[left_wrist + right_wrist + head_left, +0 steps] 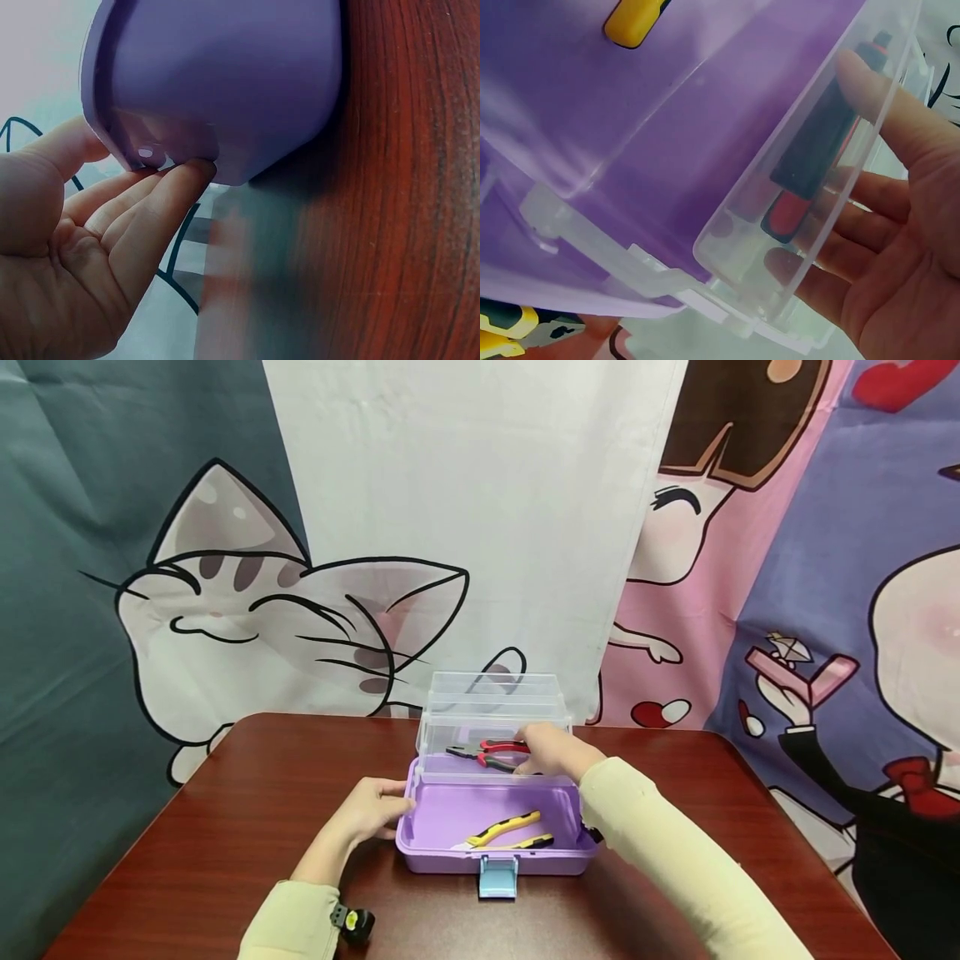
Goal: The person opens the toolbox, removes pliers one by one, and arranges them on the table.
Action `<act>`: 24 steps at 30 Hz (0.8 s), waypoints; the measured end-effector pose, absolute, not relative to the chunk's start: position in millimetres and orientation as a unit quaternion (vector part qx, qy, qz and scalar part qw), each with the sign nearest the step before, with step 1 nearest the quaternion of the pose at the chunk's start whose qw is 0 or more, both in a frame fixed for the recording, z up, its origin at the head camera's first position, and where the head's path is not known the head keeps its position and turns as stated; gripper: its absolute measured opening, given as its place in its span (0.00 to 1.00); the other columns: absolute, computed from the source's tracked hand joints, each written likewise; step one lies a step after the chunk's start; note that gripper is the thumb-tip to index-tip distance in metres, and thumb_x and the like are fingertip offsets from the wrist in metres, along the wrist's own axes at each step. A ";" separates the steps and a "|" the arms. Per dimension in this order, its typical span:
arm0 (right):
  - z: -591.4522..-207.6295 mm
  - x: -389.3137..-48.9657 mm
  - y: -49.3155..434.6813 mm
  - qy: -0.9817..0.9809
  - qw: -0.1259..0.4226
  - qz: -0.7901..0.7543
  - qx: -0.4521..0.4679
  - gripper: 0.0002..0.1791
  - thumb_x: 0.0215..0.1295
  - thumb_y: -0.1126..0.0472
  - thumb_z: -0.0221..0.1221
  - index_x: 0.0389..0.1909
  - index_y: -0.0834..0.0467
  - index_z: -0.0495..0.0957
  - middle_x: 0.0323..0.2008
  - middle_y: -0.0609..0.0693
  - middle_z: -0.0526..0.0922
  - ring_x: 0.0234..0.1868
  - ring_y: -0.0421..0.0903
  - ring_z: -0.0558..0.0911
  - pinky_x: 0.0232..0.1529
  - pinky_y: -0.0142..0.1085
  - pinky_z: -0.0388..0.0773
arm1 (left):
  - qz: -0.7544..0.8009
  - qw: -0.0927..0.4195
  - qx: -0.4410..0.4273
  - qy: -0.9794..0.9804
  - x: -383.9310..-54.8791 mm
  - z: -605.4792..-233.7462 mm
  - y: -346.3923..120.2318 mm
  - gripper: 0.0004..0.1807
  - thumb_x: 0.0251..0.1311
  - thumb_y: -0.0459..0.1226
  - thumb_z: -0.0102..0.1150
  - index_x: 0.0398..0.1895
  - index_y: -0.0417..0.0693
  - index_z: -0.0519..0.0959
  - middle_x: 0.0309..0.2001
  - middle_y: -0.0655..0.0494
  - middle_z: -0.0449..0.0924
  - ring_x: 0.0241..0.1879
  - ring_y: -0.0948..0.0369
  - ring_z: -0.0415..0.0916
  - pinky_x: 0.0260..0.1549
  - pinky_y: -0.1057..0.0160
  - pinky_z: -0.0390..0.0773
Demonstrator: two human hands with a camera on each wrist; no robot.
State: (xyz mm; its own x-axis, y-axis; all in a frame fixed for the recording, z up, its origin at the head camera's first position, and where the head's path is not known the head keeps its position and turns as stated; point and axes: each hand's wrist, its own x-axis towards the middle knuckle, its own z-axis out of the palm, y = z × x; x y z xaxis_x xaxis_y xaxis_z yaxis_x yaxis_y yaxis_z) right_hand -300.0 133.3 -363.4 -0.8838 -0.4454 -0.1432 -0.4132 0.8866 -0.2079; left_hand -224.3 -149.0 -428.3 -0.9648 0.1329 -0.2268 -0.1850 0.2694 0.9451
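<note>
From the head view, a purple toolbox is being steadied near the front edge of the dark red table. The left hand is being laid against the box's left wall with straight fingers, presumably to keep it from sliding. The right hand is being held at the clear tray raised over the back of the box, where red-handled pliers are lying. Yellow-handled pliers are lying on the box floor, near its front wall.

In the left wrist view, the open palm is being shown, fingertips touching the box's lower edge, nothing gripped.

In the right wrist view, something hidden from above is being revealed: the fingers are being pressed flat against the tray's outer wall, relaxed rather than curled, supporting it; the red pliers are being seen through the plastic.
</note>
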 end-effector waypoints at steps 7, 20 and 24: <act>-362.1 -302.3 136.7 0.961 0.110 -0.097 -0.236 0.29 0.53 0.52 0.68 0.51 0.65 0.77 0.42 0.54 0.83 0.40 0.47 0.78 0.47 0.42 0.77 | 0.599 0.131 -0.021 0.789 -223.7 -430.1 -149.2 0.24 0.58 0.29 0.56 0.59 0.29 0.71 0.48 0.32 0.79 0.38 0.48 0.83 0.30 0.51 0.85; -357.4 -302.9 151.9 0.955 0.095 -0.149 -0.238 0.30 0.48 0.49 0.67 0.50 0.62 0.76 0.41 0.50 0.80 0.39 0.45 0.75 0.45 0.39 0.75 | 0.603 0.127 -0.017 0.787 -225.7 -429.9 -149.6 0.25 0.57 0.29 0.57 0.59 0.28 0.70 0.47 0.31 0.80 0.39 0.47 0.83 0.30 0.50 0.85; -365.2 -301.8 158.6 0.951 0.075 -0.179 -0.242 0.28 0.45 0.50 0.67 0.46 0.60 0.75 0.36 0.52 0.79 0.34 0.44 0.73 0.36 0.35 0.72 | 0.607 0.128 -0.018 0.784 -225.5 -430.9 -148.3 0.25 0.57 0.29 0.56 0.58 0.27 0.70 0.47 0.31 0.80 0.39 0.47 0.83 0.30 0.50 0.85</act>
State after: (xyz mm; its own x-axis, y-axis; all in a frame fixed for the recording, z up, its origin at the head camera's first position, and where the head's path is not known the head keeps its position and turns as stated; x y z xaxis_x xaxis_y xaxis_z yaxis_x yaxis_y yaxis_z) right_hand -301.8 158.6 -365.2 -0.8717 -0.4868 -0.0566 -0.4327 0.8188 -0.3774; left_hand -225.5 -148.3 -430.9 -0.9665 0.1270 -0.2230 -0.1841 0.2621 0.9473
